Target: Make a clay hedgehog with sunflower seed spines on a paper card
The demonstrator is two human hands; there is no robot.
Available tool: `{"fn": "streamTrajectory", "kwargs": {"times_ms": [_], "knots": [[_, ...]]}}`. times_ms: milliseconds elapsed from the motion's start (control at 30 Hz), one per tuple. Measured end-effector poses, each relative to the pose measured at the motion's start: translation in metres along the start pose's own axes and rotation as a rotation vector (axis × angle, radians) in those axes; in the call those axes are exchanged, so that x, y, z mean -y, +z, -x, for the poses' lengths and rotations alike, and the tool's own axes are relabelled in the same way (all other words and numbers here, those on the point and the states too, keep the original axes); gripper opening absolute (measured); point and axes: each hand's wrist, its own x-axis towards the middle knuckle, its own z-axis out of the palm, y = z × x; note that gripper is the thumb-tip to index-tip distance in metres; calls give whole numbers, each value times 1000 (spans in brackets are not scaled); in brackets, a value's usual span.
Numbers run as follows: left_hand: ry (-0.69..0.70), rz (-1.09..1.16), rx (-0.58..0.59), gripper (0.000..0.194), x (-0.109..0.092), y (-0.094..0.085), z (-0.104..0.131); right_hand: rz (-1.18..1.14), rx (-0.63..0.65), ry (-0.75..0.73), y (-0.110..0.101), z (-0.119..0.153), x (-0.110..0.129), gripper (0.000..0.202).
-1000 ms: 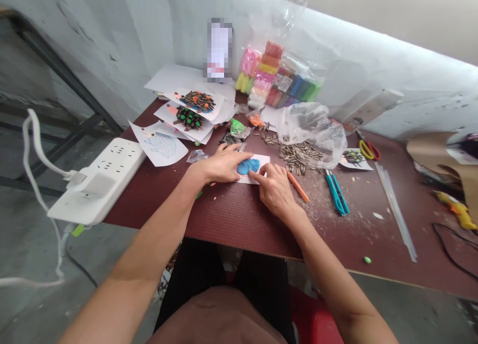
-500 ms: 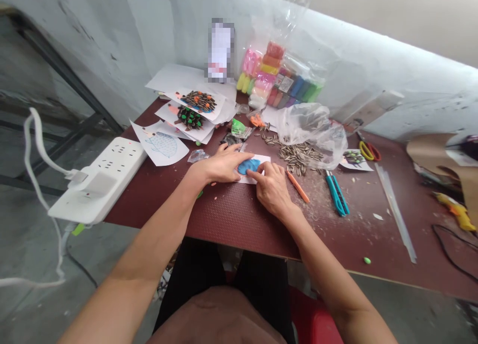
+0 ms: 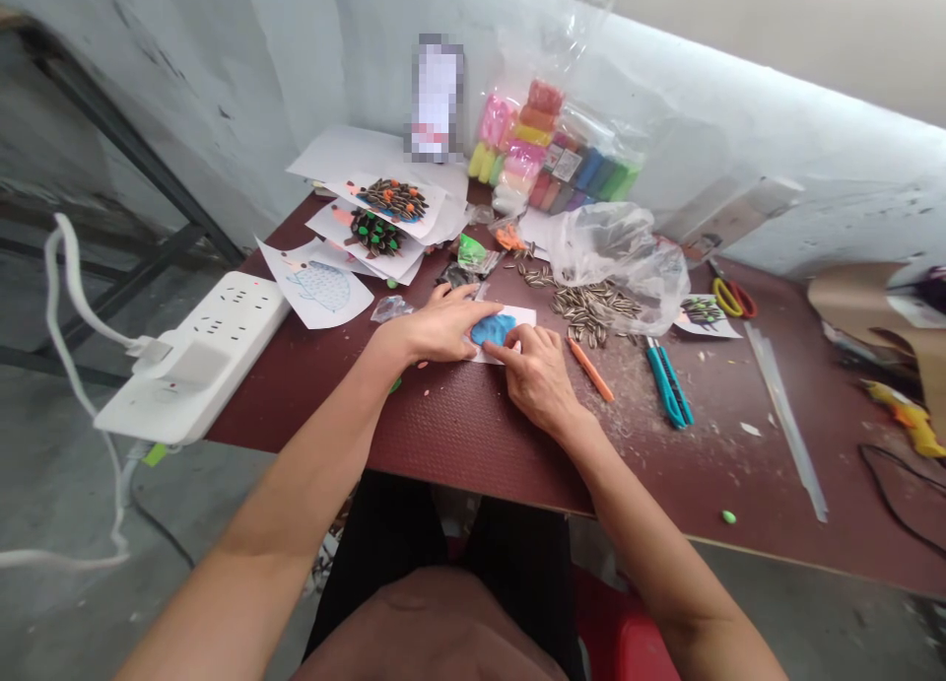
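A flattened patch of blue clay point(image 3: 492, 330) lies on a small white paper point(image 3: 526, 316) at the middle of the table. My left hand point(image 3: 443, 326) rests at the left side of the paper, thumb and fingers spread apart around the clay's left edge. From the right, my right hand point(image 3: 538, 371) touches the clay's lower right edge with a fingertip, its other fingers curled. Sunflower seeds point(image 3: 591, 311) are heaped just beyond my right hand, and an orange pen-like tool point(image 3: 590, 371) lies beside it.
On the left are a white power strip point(image 3: 199, 356), a hedgehog drawing point(image 3: 317, 285) and stacked seed pictures point(image 3: 395, 200). Clay packs point(image 3: 562, 164) and a plastic bag point(image 3: 628, 257) lie behind. To the right are a teal cutter point(image 3: 667, 385), scissors point(image 3: 728, 297) and a yellow glue gun point(image 3: 912, 420).
The fingertip of my right hand has shifted slightly along the edge of the blue clay. My left hand stays in nearly the same place.
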Motion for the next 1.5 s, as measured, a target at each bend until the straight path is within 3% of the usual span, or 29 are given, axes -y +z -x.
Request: {"fn": "streamTrajectory", "kwargs": {"times_ms": [700,1000,1233,1500], "knots": [[-15,3,-4,75,-3,-1,1,-29,5,-10,2,-1,4,50],[-6,7,-2,76,0,0,-1,70,-57,78,-4,5,-12,44],[12,11,-17,76,3,1,-1,105,-32,56,-6,5,-9,38],[-1,-4,-12,74,0,0,0,93,-106,-14,-2,6,-10,41]]}}
